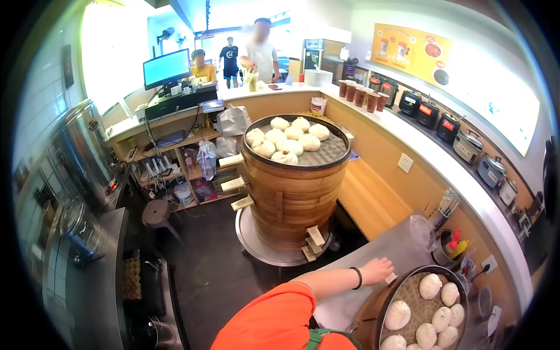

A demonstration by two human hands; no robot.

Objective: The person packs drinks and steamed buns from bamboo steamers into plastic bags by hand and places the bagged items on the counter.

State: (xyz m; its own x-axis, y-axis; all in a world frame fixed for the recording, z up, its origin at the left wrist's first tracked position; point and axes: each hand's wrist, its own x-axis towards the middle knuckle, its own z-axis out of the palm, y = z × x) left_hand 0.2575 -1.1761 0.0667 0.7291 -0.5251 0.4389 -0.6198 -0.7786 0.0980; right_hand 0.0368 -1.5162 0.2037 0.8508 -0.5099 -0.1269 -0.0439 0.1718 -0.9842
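My left arm, in an orange sleeve with a dark band at the wrist, reaches in from the lower middle. My left hand (376, 272) is closed at the pale handle (391, 279) on the side of a round bamboo steamer (368, 312) at the lower right. Several white buns (430, 286) lie spread inside this steamer, which the lower edge cuts off. Beyond my hand rises a tall stack of bamboo steamers (294, 195), its top tier uncovered and bearing several buns (286, 137). My right hand is out of view.
A metal worktop (373, 245) lies beside the steamer, with squeeze bottles (458, 248) at its right. Cups (372, 102) and several cookers (448, 127) line the counters. A stool (157, 214) stands left. Three people are beyond the counter with the monitor (167, 69).
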